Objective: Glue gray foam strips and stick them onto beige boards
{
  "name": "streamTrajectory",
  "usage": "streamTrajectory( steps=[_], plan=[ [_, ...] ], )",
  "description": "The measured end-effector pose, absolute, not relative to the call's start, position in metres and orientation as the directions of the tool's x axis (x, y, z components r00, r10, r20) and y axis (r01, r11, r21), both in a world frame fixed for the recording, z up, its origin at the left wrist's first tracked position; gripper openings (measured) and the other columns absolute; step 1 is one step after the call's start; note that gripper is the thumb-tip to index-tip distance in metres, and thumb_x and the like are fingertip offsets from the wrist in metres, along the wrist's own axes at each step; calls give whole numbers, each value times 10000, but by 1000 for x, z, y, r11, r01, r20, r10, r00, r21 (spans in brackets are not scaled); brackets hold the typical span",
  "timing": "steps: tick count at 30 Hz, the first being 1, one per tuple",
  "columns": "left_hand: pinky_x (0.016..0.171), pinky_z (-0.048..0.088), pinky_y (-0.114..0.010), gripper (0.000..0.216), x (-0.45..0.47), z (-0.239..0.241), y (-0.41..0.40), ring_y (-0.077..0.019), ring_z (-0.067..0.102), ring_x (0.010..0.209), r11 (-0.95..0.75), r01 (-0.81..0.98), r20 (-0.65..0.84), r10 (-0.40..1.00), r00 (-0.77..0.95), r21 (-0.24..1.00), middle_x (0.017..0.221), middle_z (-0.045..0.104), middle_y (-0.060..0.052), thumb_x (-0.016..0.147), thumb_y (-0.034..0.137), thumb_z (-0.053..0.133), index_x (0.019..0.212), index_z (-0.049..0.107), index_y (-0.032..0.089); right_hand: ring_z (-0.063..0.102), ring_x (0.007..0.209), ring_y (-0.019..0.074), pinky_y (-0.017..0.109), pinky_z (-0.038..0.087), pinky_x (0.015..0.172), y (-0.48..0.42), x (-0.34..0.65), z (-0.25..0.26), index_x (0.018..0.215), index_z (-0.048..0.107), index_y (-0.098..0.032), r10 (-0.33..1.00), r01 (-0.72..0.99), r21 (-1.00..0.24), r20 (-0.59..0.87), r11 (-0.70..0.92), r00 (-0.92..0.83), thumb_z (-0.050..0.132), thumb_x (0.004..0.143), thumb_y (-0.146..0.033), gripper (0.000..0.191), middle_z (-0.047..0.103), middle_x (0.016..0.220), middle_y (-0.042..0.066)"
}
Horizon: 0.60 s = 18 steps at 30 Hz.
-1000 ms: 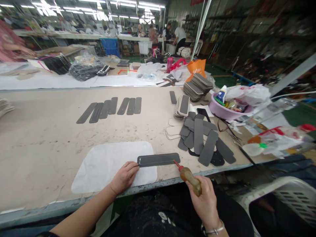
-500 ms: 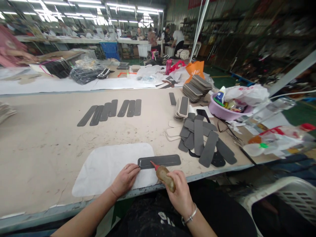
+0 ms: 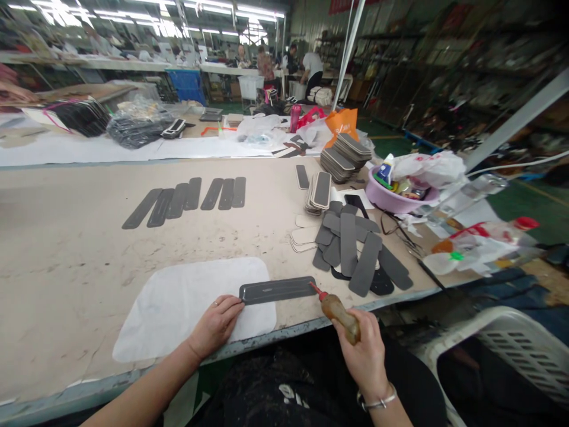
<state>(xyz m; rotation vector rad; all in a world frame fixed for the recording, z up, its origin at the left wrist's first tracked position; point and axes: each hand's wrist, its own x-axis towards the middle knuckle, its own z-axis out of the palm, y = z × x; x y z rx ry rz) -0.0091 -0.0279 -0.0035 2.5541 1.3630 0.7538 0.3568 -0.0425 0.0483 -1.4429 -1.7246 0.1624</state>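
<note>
Left hand (image 3: 216,325) flat, pinning glossy dark strip (image 3: 278,290); right hand (image 3: 367,353) gripping amber bottle (image 3: 340,312).

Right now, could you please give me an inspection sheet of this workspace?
Surface: long beige worktable; white rounded sheet at its near edge.
Job's things: dark grey rounded strip lying across the sheet's right corner; amber squeeze bottle with red nozzle, tip at the strip's right end.
Clutter: loose pile of grey strips, row of grey strips, pink basin.
Grippers: left hand fingertips on the strip's left end; right hand gripping the bottle.
Cables: thin white line at right, cable or tube unclear.
Surroundings: people at far benches; white slatted plastic chair.
</note>
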Motion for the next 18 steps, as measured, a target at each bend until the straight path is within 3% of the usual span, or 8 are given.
streamTrajectory(
  steps=[11,18],
  plan=[
    [914,487,-372,270,-10,-5,-28,-196,545,1004,-577,740,373,808,455,346,1073,611,-107,888,117,455,1104,613,154,540,867,246,426,488,769,-34,365,47,1045,519,-212,845,758,-555,535,341,11,602,856,-321,233,545,935,75],
    [925,481,-375,281,-11,-7,-28,-196,540,1023,-576,738,358,811,462,352,1083,609,-105,892,123,457,1132,599,160,541,847,232,399,492,753,-58,361,47,1030,521,-216,879,725,-624,474,292,54,622,848,-303,226,526,941,71]
  ],
)
